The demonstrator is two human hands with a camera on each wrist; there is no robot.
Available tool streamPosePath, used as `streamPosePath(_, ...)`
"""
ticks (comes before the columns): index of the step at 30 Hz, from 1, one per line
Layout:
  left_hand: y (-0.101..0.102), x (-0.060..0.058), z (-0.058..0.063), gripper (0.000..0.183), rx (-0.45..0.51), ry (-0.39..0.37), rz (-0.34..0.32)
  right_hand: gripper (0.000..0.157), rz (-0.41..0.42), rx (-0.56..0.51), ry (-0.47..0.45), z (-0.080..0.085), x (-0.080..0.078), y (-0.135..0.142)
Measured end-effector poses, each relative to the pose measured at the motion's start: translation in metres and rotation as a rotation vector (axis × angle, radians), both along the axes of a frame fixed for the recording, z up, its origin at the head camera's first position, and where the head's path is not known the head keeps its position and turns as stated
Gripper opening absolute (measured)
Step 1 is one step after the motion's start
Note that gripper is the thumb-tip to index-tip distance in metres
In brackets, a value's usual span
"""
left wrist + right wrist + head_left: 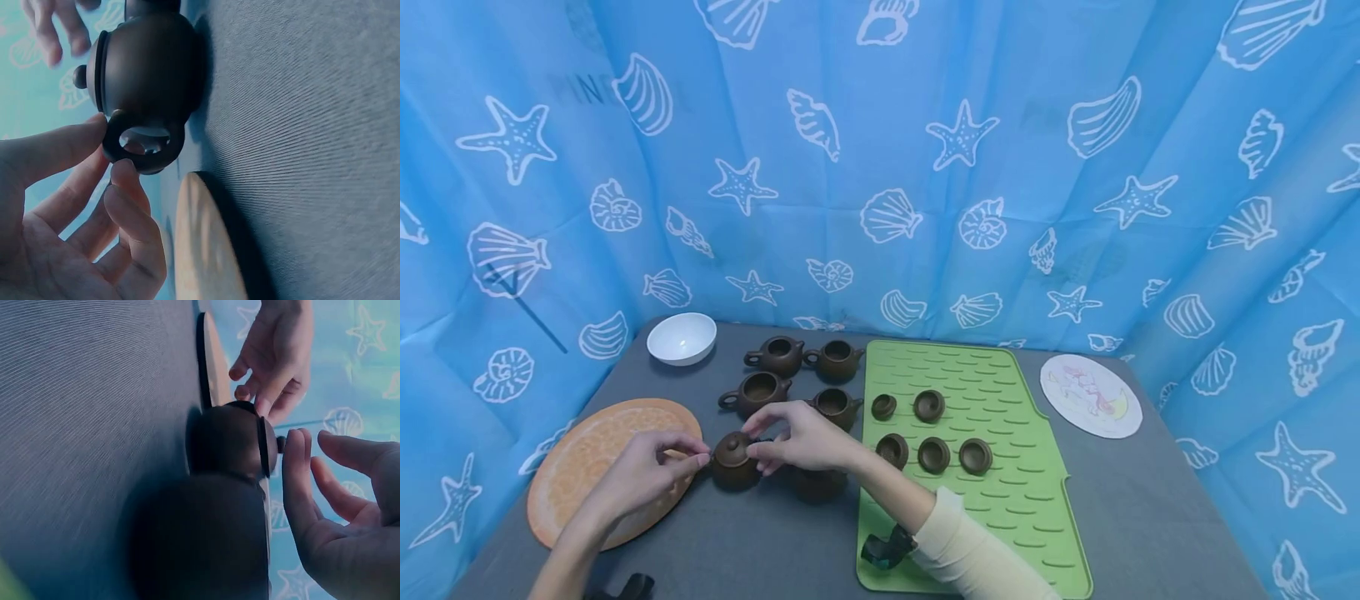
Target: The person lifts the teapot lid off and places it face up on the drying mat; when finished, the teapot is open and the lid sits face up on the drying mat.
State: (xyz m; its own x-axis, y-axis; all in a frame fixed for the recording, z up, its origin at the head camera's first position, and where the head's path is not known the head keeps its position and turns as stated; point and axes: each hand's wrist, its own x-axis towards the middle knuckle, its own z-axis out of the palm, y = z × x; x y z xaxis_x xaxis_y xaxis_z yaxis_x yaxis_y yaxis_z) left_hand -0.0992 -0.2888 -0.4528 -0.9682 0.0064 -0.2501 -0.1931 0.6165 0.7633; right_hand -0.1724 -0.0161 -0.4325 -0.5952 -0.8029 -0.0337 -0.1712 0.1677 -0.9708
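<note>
A dark brown teapot [735, 473] stands on the grey table with its lid [732, 448] on. My left hand [643, 471] pinches its ring-shaped handle [145, 159], thumb at the top and a fingertip at the outer curve. Over on the spout side, my right hand [808, 437] is raised beside the lid with thumb and fingers parted. Its fingertips are close to the lid's knob [281, 444], with nothing gripped between them. Another teapot [820, 486] sits partly hidden under the right forearm.
Several lidless teapots [760, 393] stand behind the hands. On the green mat [985, 367] at right lie several small brown lids [934, 455]. An orange round board [561, 492] lies at left, a white bowl [682, 337] at the back left, and a printed white disc [1090, 396] at far right.
</note>
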Motion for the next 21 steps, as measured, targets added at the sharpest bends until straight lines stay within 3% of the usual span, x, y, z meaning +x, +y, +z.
streamPosePath(6,0.001,0.003,-0.004,0.03,0.016,-0.019,0.023,0.025,-0.052,0.071,-0.008,-0.004,0.001,-0.027)
streamPosePath(14,-0.001,0.005,-0.006,0.035,0.055,-0.066,0.049,0.014,-0.111,0.169,0.101,-0.004,0.005,-0.04)
streamPosePath(21,0.001,0.005,-0.007,0.035,0.085,-0.102,0.075,0.011,-0.103,0.17,0.197,-0.002,0.006,-0.035)
